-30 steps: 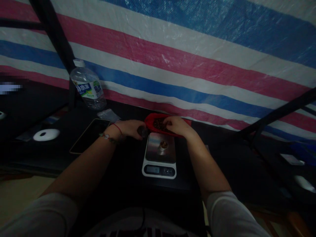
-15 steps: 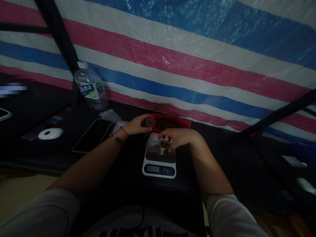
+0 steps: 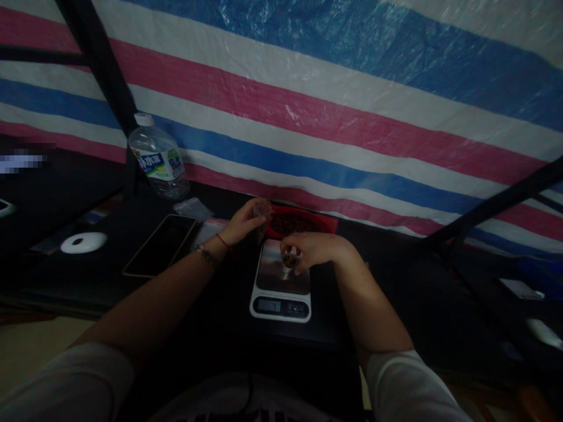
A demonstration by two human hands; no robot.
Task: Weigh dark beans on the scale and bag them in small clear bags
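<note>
A small, round, pale cup of brown pieces sits on a white, steel-topped digital scale beneath the right hand, whose curled fingers partly hide its rim; whether they grip it cannot be told. The left hand grips a clear plastic cup. The scale's dim readout is illegible.

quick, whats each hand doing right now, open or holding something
Left hand: closed, holding a clear cup.
Right hand: curled around the small cup over the scale; whether it grips cannot be told.
</note>
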